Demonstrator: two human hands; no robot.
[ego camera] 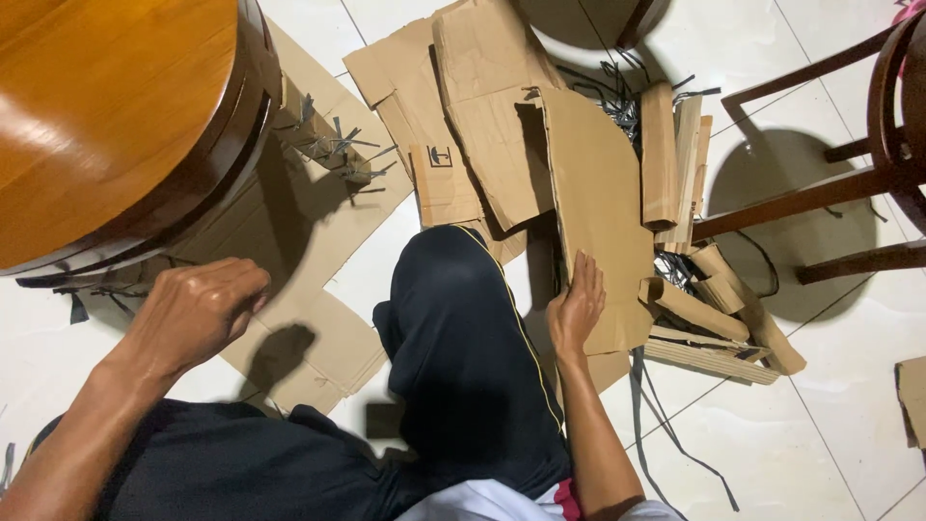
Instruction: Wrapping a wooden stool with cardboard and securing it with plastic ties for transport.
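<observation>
White floor tiles (830, 425): right hand (575, 311) flat on cardboard sheet (600, 203).

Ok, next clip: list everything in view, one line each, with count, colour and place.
round table: one, glossy brown wood, top left
flat cardboard sheets: several, tan, spread on the floor, top centre
curved cardboard sheet: one, tan, centre, under the right hand
folded cardboard strips: a pile, tan, right of centre
grey strapping: several lengths, on the floor, lower right
chair: one, dark wood, right edge
tiled floor: white
leg in trousers: black, centre
left hand: closed, over cardboard by the table
right hand: flat on the curved sheet
</observation>
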